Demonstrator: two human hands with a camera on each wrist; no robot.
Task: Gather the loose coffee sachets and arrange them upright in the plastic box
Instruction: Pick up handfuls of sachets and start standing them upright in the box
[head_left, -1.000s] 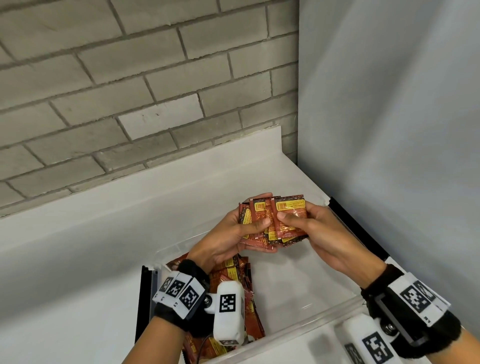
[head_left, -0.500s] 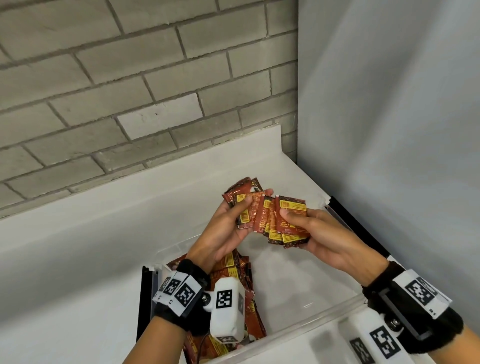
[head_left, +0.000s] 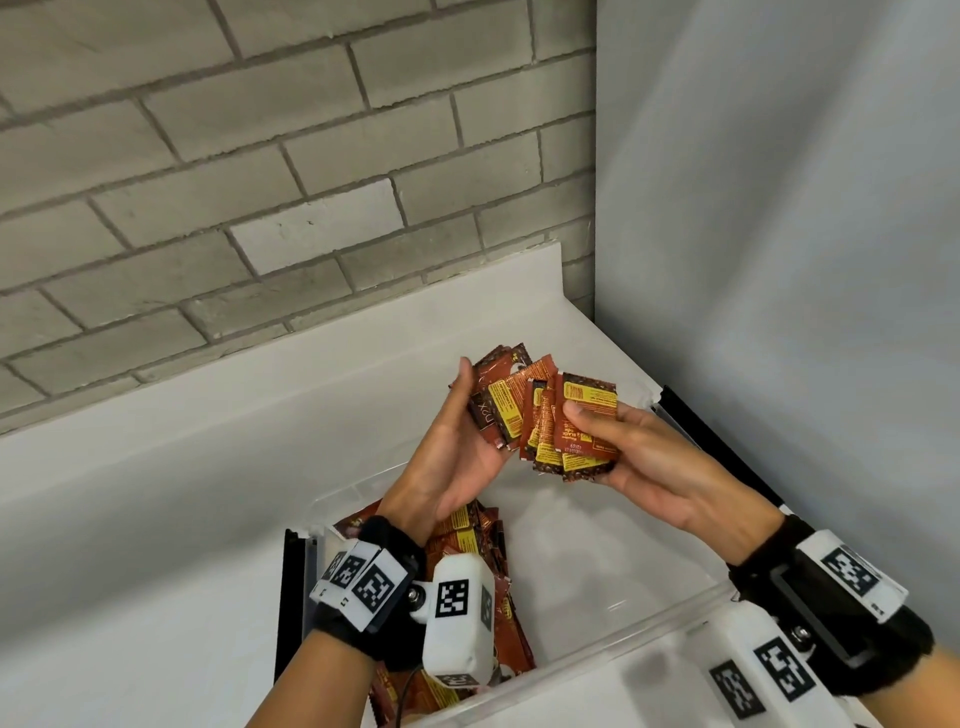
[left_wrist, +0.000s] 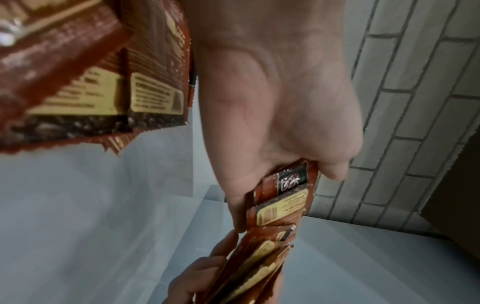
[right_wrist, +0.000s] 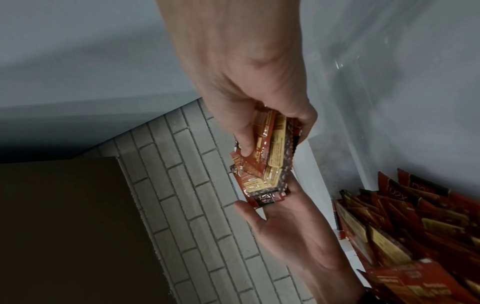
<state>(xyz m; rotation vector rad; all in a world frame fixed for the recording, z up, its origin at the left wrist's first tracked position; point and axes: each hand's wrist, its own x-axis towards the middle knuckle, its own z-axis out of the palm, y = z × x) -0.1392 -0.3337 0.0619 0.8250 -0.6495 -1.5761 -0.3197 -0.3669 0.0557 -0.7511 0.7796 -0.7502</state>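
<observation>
Both hands hold a fanned bundle of red-brown coffee sachets (head_left: 566, 421) in the air above the clear plastic box (head_left: 597, 659). My left hand (head_left: 467, 431) holds the left part of the fan, with its thumb beside the packets (left_wrist: 283, 201). On the right part, my right hand (head_left: 613, 441) pinches the sachets with its thumb on the front packet; the wrist view shows that pinch (right_wrist: 267, 156). Several more sachets (head_left: 467, 540) stand packed against the box's left end (right_wrist: 415, 226). The right part of the box floor is bare.
The box sits on a white counter (head_left: 156, 519) in a corner. A grey brick wall (head_left: 260, 182) stands behind and a pale panel (head_left: 779, 260) on the right. Black clasps (head_left: 287, 597) flank the box ends. A brown cardboard box (right_wrist: 64, 226) appears in the right wrist view.
The tight bundle has spread into a fan. My left hand has drawn some sachets up and to the left, while my right hand keeps the others.
</observation>
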